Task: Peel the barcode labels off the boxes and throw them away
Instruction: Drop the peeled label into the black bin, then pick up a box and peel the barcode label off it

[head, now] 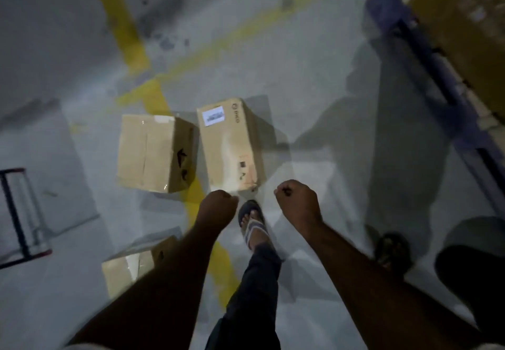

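Grey concrete floor spreads below me, crossed by yellow painted lines, with a blue rack frame along the right. Two cardboard boxes stand side by side ahead of me. The left box shows a taped top, and the right box carries a white barcode label at its far end. A third box sits by my left forearm. My left hand and right hand hover just short of the boxes, both curled into fists with nothing visible in them. My sandalled foot is between them.
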The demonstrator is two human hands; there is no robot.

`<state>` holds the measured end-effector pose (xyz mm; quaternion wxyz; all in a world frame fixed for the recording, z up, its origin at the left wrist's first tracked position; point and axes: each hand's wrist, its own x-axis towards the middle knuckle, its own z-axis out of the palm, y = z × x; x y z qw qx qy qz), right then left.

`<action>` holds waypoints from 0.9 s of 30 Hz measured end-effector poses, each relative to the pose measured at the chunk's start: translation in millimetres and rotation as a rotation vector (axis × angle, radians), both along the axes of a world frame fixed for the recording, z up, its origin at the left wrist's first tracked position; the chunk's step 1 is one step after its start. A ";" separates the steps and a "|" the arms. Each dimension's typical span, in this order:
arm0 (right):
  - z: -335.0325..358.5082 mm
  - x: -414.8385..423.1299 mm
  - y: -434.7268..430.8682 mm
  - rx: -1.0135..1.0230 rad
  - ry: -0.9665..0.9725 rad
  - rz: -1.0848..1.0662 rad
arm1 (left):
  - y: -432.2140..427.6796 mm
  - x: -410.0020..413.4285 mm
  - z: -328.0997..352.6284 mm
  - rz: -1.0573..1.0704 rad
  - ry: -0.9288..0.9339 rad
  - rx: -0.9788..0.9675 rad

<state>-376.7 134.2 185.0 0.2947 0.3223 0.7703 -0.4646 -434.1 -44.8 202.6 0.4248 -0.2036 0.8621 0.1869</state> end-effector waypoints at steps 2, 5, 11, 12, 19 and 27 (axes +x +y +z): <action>-19.8 -20.0 -25.6 0.000 -0.028 0.057 | -34.9 -11.7 -18.1 0.013 0.018 -0.028; -53.1 -42.1 -53.0 0.003 -0.050 0.166 | -61.0 -26.2 -52.2 0.091 0.038 -0.023; -124.3 -74.7 -86.3 0.018 -0.053 0.187 | -73.1 -47.5 -117.0 0.334 0.091 0.119; -133.7 -77.0 -90.3 0.019 -0.053 0.180 | -74.2 -49.7 -124.3 0.368 0.074 0.164; -119.9 -74.8 -100.0 0.071 -0.037 0.179 | -93.8 -43.1 -110.2 0.527 0.016 0.312; 88.5 -73.4 -139.4 0.202 -0.003 0.613 | -116.2 -6.8 63.6 0.861 0.213 0.435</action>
